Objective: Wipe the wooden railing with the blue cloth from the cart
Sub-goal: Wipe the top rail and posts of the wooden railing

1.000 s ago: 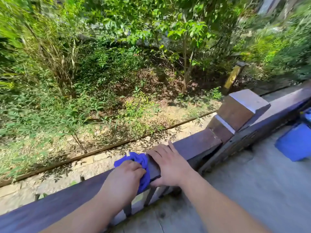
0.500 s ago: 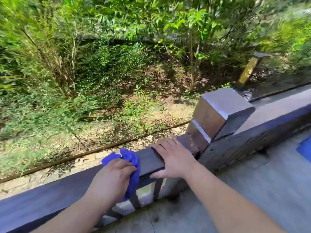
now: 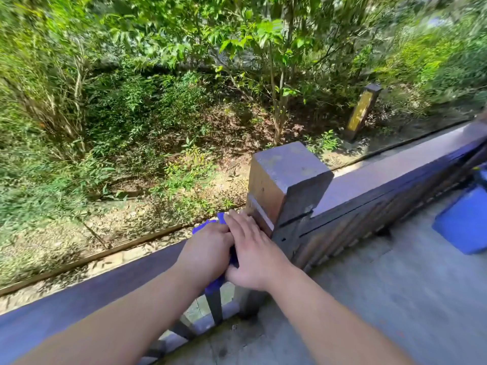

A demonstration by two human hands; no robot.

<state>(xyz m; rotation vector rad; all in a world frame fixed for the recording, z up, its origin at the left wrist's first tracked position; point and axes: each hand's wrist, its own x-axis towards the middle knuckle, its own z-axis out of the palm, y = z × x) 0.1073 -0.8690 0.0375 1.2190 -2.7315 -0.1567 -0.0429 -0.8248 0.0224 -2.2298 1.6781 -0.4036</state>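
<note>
Cloth first: the blue cloth (image 3: 210, 227) sits bunched on top of the wooden railing (image 3: 110, 288), and my left hand (image 3: 208, 251) is curled over it, fingers closed onto the fabric so that only its far edge and a fold near the wrist show. My right hand (image 3: 253, 254) lies flat and spread on the rail just beside the left, thumb touching it, with nothing held. I see its fingertips (image 3: 234, 216) reaching the base of the square post (image 3: 287, 180).

What matters is the rail's long axis: it runs from lower left up to that post, then carries on past it toward the upper right. My left grip has almost no rail left ahead on this side. I judge the next stroke either goes back down to the left or lifts over the post to the far section.
</note>
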